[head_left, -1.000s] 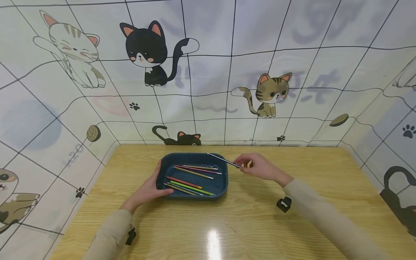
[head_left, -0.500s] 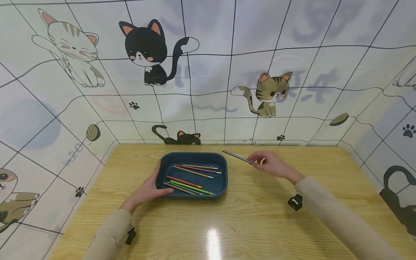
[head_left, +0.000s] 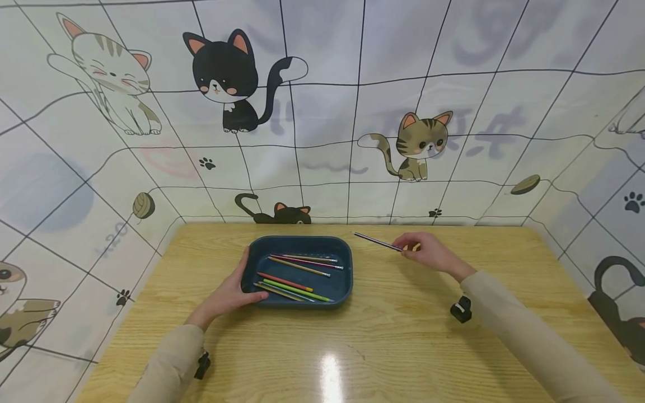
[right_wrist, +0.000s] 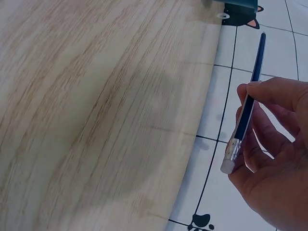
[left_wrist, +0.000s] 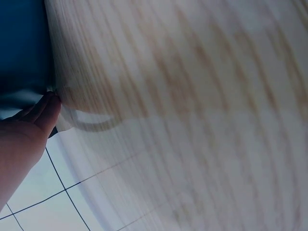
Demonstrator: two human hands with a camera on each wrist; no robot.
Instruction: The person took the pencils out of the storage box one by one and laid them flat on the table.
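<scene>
A dark blue tray sits on the table, left of centre in the head view. My left hand grips its left end, thumb over the front corner and fingers along the outer side. In the left wrist view, that hand's fingertips touch the tray wall. Several pencils lie inside, among them a green pencil and a red pencil. To the right of the tray, my right hand pinches a dark pencil between thumb and fingers. Its white eraser end points back towards the palm.
The light wooden table runs up to a wall covering printed with cats and grid lines. Bare table surface lies right of the tray and in front of it. Side walls stand at left and right.
My right hand has moved right with the dark pencil, from over the tray's right rim to beyond it. The left hand and the tray have stayed in place.
</scene>
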